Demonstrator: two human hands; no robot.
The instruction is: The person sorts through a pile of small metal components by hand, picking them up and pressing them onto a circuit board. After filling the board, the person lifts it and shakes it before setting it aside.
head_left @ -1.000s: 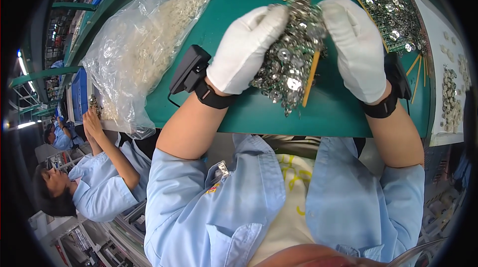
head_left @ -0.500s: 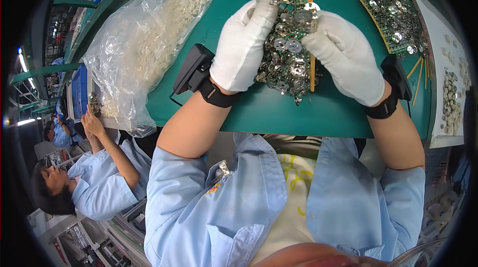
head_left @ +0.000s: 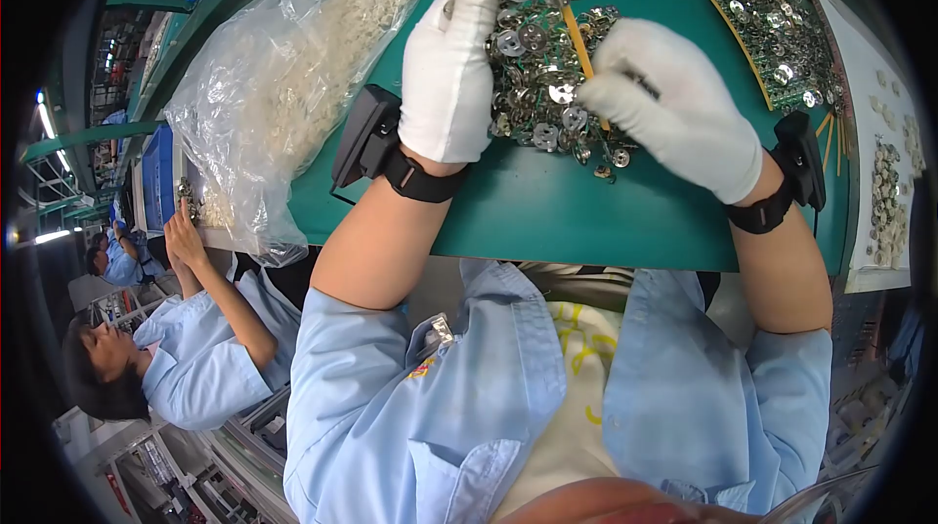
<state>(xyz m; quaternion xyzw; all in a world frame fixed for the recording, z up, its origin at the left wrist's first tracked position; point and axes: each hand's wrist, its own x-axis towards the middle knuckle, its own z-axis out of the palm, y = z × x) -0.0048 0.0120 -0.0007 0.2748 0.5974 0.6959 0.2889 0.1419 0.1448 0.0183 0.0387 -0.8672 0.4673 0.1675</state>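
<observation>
My left hand (head_left: 451,75), in a white glove, is closed on the left edge of a green circuit board panel (head_left: 535,65). Shiny round metal discs with holes crowd the panel, some dangling at its near end. A narrow yellow strip (head_left: 575,31) runs along its right side, tilted. Beside that strip, my white-gloved right hand (head_left: 674,104) has its fingers curled and its thumb toward the panel. Something dark shows between these fingers, too blurred to name. More metal parts lie behind the panel, partly hidden by it.
A clear plastic bag (head_left: 283,84) of small cream pieces lies at the left. A second disc-covered panel (head_left: 777,41) rests at the far right, near loose yellow strips (head_left: 829,138). A white board (head_left: 865,265) holds small parts. A co-worker (head_left: 186,358) sits at the left.
The panel has shifted left and tilted, carried by my left hand. My right hand has come off its upper right edge and curled, slightly lower and to the right.
</observation>
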